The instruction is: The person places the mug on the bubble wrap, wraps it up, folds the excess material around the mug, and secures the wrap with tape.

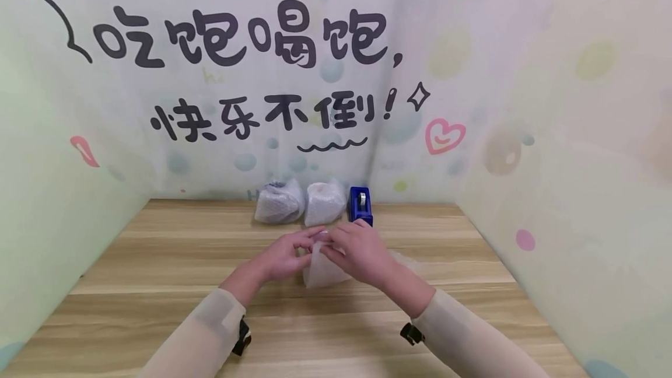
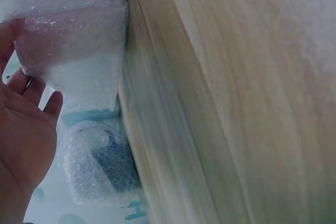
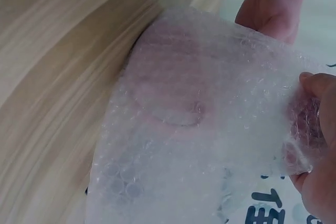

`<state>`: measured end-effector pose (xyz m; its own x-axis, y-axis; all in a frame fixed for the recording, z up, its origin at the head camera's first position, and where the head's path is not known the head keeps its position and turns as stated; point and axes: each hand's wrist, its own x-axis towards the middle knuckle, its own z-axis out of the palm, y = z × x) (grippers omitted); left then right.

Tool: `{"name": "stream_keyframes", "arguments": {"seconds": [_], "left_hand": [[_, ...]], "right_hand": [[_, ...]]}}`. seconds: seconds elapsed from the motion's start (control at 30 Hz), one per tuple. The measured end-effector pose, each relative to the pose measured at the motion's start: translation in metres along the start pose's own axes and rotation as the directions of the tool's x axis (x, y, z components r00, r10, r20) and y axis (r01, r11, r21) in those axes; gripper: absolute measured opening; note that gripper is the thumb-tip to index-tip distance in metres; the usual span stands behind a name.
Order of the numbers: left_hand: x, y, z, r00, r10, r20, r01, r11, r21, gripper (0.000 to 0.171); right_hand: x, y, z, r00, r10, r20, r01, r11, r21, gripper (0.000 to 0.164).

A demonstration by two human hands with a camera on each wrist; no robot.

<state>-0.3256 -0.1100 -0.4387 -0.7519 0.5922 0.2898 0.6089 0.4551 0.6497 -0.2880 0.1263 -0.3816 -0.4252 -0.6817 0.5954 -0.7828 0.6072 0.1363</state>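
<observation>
Between the hands, at the middle of the table, stands a pinkish, round-edged thing in a loose sheet of clear bubble wrap (image 1: 326, 273); the layers blur its kind. My left hand (image 1: 286, 255) holds the bundle from the left side, fingers and thumb at its upper part. In the left wrist view, some of its fingers spread beside the wrap (image 2: 73, 72). From the right, my right hand (image 1: 362, 252) pinches the wrap near the top. The right wrist view has the wrap (image 3: 173, 93) spread wide, its gathered edge between that hand's thumb and fingers.
Two bubble-wrapped bundles, one with something dark inside (image 1: 279, 203) and a whiter one (image 1: 325, 203), stand along the back of the wooden table (image 1: 157, 261). Right of them is a blue tape dispenser (image 1: 360, 203), just beyond my right hand. Printed walls border the table's back and sides.
</observation>
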Motion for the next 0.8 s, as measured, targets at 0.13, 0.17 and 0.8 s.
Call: {"name": "stream_keyframes", "arguments": {"seconds": [0.13, 0.17, 0.8], "left_hand": [[-0.001, -0.002, 0.000, 1.000, -0.015, 0.016, 0.015, 0.999, -0.039, 0.031], [-0.002, -0.002, 0.000, 1.000, -0.015, 0.018, 0.016, 0.998, -0.058, 0.033], [-0.003, 0.003, 0.003, 0.987, -0.162, -0.011, 0.154, 0.953, -0.260, 0.075]], "right_hand": [[0.006, 0.005, 0.004, 0.993, 0.099, 0.057, -0.100, 0.995, 0.015, 0.015], [0.007, 0.006, 0.005, 0.991, 0.117, 0.066, -0.119, 0.993, 0.019, 0.015], [0.006, 0.016, 0.013, 0.983, 0.104, -0.149, -0.110, 0.993, -0.032, 0.034]]}}
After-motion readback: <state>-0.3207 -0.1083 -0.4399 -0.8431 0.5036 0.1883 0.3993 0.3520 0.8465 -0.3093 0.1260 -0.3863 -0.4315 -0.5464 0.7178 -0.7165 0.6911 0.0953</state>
